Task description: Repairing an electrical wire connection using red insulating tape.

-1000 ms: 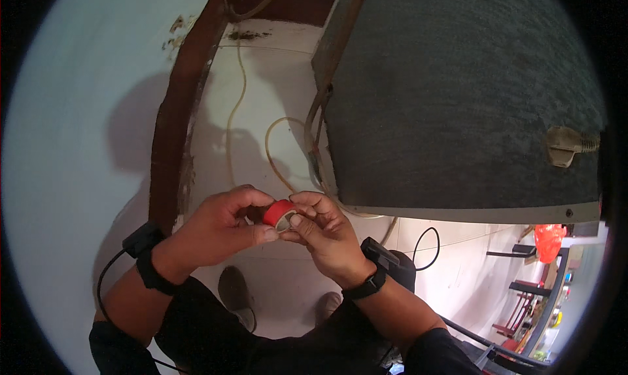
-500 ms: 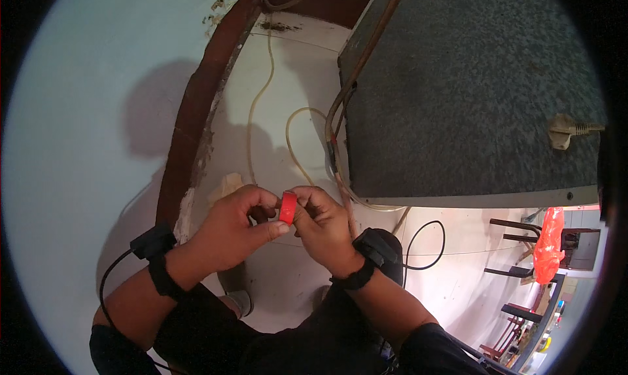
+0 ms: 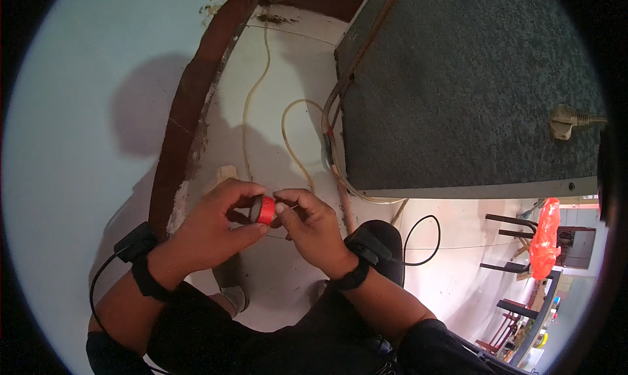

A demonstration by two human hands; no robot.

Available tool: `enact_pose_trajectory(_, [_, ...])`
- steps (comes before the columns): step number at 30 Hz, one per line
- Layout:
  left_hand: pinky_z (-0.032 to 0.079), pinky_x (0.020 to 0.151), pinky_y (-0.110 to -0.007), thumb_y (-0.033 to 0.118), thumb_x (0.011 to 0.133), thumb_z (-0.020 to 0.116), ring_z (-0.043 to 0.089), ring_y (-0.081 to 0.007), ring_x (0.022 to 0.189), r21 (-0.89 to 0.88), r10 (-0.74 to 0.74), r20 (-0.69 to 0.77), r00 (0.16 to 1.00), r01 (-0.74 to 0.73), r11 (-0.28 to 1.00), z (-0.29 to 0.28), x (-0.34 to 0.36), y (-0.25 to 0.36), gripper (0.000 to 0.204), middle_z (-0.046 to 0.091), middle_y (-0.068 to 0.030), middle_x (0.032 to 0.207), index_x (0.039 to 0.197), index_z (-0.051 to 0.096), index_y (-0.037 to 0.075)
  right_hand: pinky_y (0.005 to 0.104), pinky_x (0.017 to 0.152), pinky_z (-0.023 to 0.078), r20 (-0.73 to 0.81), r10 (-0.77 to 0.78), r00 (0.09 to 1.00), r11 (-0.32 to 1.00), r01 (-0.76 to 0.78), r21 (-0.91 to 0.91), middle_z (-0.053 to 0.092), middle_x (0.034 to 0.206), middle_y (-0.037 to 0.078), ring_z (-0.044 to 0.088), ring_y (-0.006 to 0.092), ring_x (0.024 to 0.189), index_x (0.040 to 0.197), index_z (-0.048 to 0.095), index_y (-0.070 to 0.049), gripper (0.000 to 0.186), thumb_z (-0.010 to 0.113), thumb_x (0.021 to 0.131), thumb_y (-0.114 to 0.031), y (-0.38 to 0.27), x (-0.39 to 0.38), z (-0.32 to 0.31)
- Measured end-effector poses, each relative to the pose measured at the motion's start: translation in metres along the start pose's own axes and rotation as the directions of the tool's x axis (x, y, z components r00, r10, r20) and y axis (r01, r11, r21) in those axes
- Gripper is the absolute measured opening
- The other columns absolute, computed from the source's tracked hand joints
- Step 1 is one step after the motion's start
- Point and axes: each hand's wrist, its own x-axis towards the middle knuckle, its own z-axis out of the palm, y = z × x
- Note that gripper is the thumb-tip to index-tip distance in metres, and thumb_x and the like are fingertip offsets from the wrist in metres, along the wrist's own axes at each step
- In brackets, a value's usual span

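Note:
A small roll of red tape (image 3: pixel 265 210) sits between my two hands in front of my knees, tilted so that its dark round side partly shows. My left hand (image 3: pixel 221 223) grips the roll, thumb below and fingers above. On its other side my right hand (image 3: pixel 313 226) is closed, with thumb and fingertips pressed at the red outer face. Whether the right fingers pinch a loose end of the tape is too small to tell. Behind my hands, a thin yellowish hose (image 3: pixel 288 136) curls over the pale floor.
A large grey panel (image 3: pixel 458 100) with a white lower edge stands at the right, a plug (image 3: pixel 564 122) hanging against it. A brownish pipe (image 3: pixel 369 44) runs down its left edge. Along the left wall lies a dark red baseboard (image 3: pixel 176 146). An orange-red plastic bag (image 3: pixel 544 237) hangs at far right.
The tape roll has turned, showing its dark side, and moved slightly left with my left hand. My right fingers have shifted on the roll. The whole view has moved a little.

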Motion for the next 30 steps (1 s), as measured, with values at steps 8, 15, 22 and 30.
enact_pose_trajectory(8, [0.054,0.083,-0.037,0.014,0.080,0.081,0.065,-0.0292,0.096,0.379,0.015,-0.002,1.000,-0.013,0.925,0.004,-0.008,0.001,0.049,0.057,-0.0153,0.111,0.121,0.057,0.003,0.0307,0.073,0.059,0.037,-0.359,0.932,0.908,0.358,-0.218,0.069,0.110,0.014,0.069,0.0223,0.097,0.122,0.069,-0.006,0.028,0.070,0.096,-0.014,0.017,-0.010,0.002])
enact_pose_trajectory(15, [0.053,0.082,-0.041,0.014,0.079,0.080,0.065,-0.0332,0.097,0.415,0.056,-0.011,0.998,-0.046,0.908,0.006,-0.006,-0.004,0.047,0.057,-0.0173,0.110,0.118,0.057,0.003,0.0267,0.073,0.056,0.026,-0.313,0.949,0.924,0.310,-0.222,0.068,0.112,0.009,0.067,0.0160,0.097,0.116,0.073,-0.006,0.023,0.073,0.092,-0.009,0.015,-0.010,0.002])
enact_pose_trajectory(22, [0.054,0.083,-0.042,0.014,0.078,0.080,0.065,-0.0354,0.099,0.465,-0.010,0.008,1.000,0.006,0.885,0.009,-0.002,-0.004,0.046,0.058,-0.0178,0.110,0.116,0.057,0.003,0.0263,0.075,0.055,0.016,-0.275,0.961,0.944,0.273,-0.185,0.066,0.106,0.007,0.066,0.0132,0.092,0.105,0.072,-0.005,0.014,0.074,0.092,-0.009,0.019,-0.007,-0.001])
enact_pose_trajectory(30, [0.054,0.085,-0.041,0.014,0.077,0.079,0.065,-0.0358,0.101,0.461,-0.024,0.088,0.996,-0.020,0.887,0.009,0.000,-0.009,0.044,0.060,-0.0186,0.109,0.116,0.060,0.003,0.0285,0.075,0.054,0.102,-0.214,0.971,0.968,0.225,-0.110,0.063,0.097,0.007,0.065,0.0141,0.085,0.103,0.066,-0.003,0.012,0.071,0.093,-0.007,0.035,-0.005,-0.008])
